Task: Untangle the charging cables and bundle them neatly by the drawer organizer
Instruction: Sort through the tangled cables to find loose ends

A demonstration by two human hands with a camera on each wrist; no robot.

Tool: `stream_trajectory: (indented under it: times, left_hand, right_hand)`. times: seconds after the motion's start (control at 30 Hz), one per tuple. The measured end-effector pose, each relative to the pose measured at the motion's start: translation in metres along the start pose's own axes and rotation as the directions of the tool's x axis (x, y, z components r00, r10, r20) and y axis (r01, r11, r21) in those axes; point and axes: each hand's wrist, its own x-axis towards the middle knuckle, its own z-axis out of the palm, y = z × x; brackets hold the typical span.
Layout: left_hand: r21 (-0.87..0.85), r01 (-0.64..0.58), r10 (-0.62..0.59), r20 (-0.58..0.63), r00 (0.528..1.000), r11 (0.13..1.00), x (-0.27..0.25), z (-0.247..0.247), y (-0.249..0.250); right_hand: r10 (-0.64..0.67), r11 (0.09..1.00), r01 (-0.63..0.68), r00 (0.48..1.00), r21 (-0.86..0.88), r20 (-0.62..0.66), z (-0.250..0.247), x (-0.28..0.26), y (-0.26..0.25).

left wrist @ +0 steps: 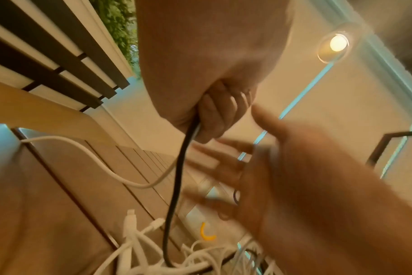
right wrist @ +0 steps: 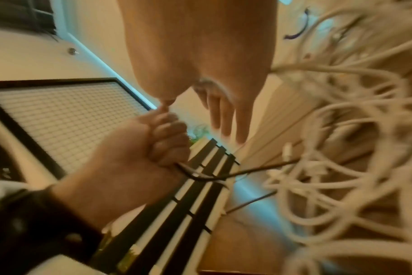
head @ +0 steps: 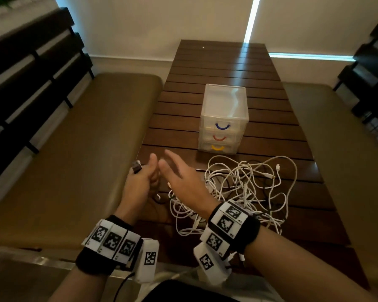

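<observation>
Left hand (head: 142, 179) fisted round black cable (left wrist: 176, 178), plug end poking out top. Right hand (head: 179, 177) flat, fingers straight, holding nothing, just beside left. White tangle (head: 244, 188) on table (head: 227, 66), in front of organizer (head: 224, 118). Judgement: keep black end anchored; right hand should trace it through loops, lifting whites off, not yanking.

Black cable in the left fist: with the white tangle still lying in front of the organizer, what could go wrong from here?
1. The left hand grips the black cable, whose lower end runs into the white cable tangle; pulling could tighten knots or drag the whole pile.
2. The tangle lies close to the drawer organizer; a dragged pile might nudge it.
3. The right hand is open and holds nothing, so nothing restrains the pile.
</observation>
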Motion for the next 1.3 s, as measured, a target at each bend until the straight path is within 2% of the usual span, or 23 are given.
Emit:
stream_trajectory:
  times: [0.03,0.07,0.13,0.2,0.3,0.43,0.53,0.6,0.67,0.73,0.83,1.0,1.13,1.2,1.3]
  left_hand:
    - [-0.012,-0.015,0.016,0.04,0.999,1.0,0.003,-0.005,0.003]
    - [-0.03,-0.026,0.028,0.071,0.997,0.999,0.006,-0.009,0.007]
    - [-0.105,-0.027,0.039,0.116,0.992,0.994,0.011,-0.016,0.013]
    - [-0.132,-0.029,0.045,0.118,0.992,0.991,0.014,-0.025,0.019]
    - [-0.14,-0.04,0.05,0.063,0.997,0.989,0.021,-0.044,0.03]
    - [0.111,-0.147,0.153,-0.049,0.987,0.983,0.027,-0.074,0.043]
    - [0.29,-0.139,0.154,-0.029,0.988,0.947,0.024,-0.075,0.045]
    - [0.511,-0.153,0.147,0.053,0.988,0.846,0.016,-0.058,0.037]
    - [0.628,-0.207,0.146,0.148,0.978,0.75,0.008,-0.032,0.025]
    - [0.6,-0.236,0.136,0.207,0.969,0.764,0.005,-0.012,0.01]
    - [0.581,-0.278,0.1,0.319,0.943,0.765,0.008,0.005,-0.007]
    - [0.694,-0.212,-0.008,0.299,0.954,0.688,0.01,0.019,-0.018]
    - [0.808,-0.207,-0.031,0.267,0.963,0.552,0.012,0.018,-0.012]
    - [0.785,-0.182,-0.016,0.238,0.971,0.592,0.016,0.014,-0.009]
    - [0.638,-0.125,-0.052,0.251,0.967,0.76,0.019,0.011,-0.005]
  right_hand:
    - [0.022,0.994,-0.013,0.996,-0.107,0.084,-0.003,-0.002,0.011]
    - [-0.019,0.96,0.065,0.986,-0.271,0.167,-0.006,-0.004,0.019]
    - [-0.076,0.818,0.233,0.95,-0.525,0.303,-0.014,-0.006,0.029]
    - [-0.047,0.751,0.288,0.921,-0.594,0.387,-0.023,-0.004,0.031]
    - [-0.002,0.778,0.243,0.923,-0.579,0.385,-0.043,0.001,0.03]
    - [-0.011,0.659,0.27,0.937,-0.702,0.35,-0.073,0.003,0.028]
    - [-0.07,0.621,0.223,0.971,-0.751,0.231,-0.085,0.007,0.026]
    - [-0.13,0.621,0.211,0.978,-0.755,0.166,-0.077,0.007,0.023]
    - [-0.173,0.677,0.205,0.978,-0.707,0.118,-0.065,0.004,0.02]
    - [-0.173,0.755,0.18,0.982,-0.631,0.073,-0.055,0.001,0.021]
    - [-0.143,0.842,0.175,0.985,-0.51,0.1,-0.052,-0.004,0.021]
    - [-0.141,0.836,0.206,0.976,-0.508,0.164,-0.06,-0.011,0.026]
    - [-0.14,0.818,0.204,0.978,-0.538,0.157,-0.062,-0.013,0.032]
    - [-0.128,0.796,0.222,0.971,-0.563,0.202,-0.062,-0.012,0.031]
    - [-0.105,0.769,0.241,0.961,-0.592,0.255,-0.065,-0.007,0.025]
